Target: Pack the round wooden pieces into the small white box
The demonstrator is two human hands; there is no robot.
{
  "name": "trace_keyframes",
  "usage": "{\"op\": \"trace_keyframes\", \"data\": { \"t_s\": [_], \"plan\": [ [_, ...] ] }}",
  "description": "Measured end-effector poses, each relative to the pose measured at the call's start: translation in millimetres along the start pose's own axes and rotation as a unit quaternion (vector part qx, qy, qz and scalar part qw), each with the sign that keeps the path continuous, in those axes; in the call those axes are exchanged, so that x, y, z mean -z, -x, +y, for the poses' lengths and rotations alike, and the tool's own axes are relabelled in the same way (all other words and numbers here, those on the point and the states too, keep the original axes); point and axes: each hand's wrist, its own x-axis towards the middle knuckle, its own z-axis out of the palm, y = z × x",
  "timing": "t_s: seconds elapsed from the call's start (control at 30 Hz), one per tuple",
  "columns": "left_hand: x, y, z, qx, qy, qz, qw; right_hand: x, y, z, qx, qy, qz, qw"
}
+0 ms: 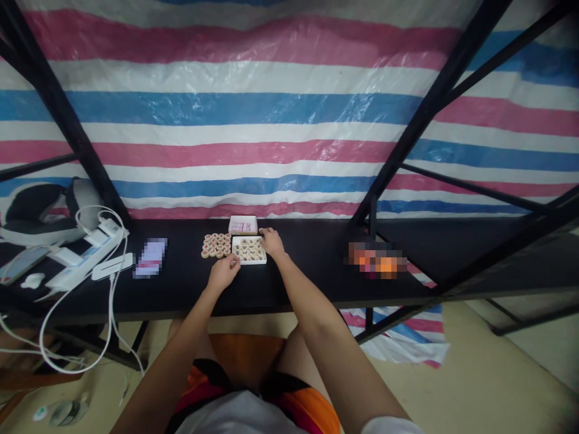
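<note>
A shallow white box [254, 262] with round Chinese chess pieces [245, 248] bearing dark characters lies on the black table. My left hand [223, 273] is at its lower left corner, fingers closed in a pinch; a small pale thing shows at the fingertips, too small to make out. Around the upper right corner of the box my right hand [274, 243] curls its fingers, gripping the edge. Left of the box, pieces with red characters [216, 245] sit in tidy rows. Behind it is a second white box or lid [243, 225] with pink-red print inside.
On the left lie a blurred phone-like object [151, 258], a white power strip [85, 256] with looping cables, and a neck pillow [49, 211]. A blurred orange-red item [375, 260] is on the right. Black metal posts [407, 138] and striped plastic sheeting [253, 108] bound the table.
</note>
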Motion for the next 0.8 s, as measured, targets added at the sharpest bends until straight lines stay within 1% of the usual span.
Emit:
{"op": "trace_keyframes", "data": {
  "t_s": [0.13, 0.27, 0.33, 0.5, 0.73, 0.8],
  "plan": [
    [-0.3, 0.0, -0.4, -0.006, 0.002, 0.005, 1.000, -5.5, -10.5, 21.4, 0.019, 0.004, -0.034, 0.999],
    [0.9, 0.7, 1.0, -0.007, 0.000, 0.006, 1.000, -7.1, -20.9, 26.5, 0.053, 0.020, -0.058, 0.997],
    [1.3, 1.0, 1.6, -0.007, 0.000, 0.006, 1.000, -7.6, -22.9, 25.9, 0.059, 0.025, -0.059, 0.996],
    [-0.2, 0.2, 0.5, -0.004, -0.003, 0.007, 1.000, -6.1, -18.9, 24.4, 0.040, 0.021, -0.050, 0.998],
    [0.9, 0.1, 0.8, -0.008, -0.007, 0.005, 1.000, 0.3, -16.8, 26.2, -0.004, -0.023, -0.039, 0.999],
    [1.2, 0.1, 1.1, -0.008, -0.007, 0.003, 1.000, 2.8, -17.1, 23.2, -0.017, -0.036, -0.021, 0.999]
  ]
}}
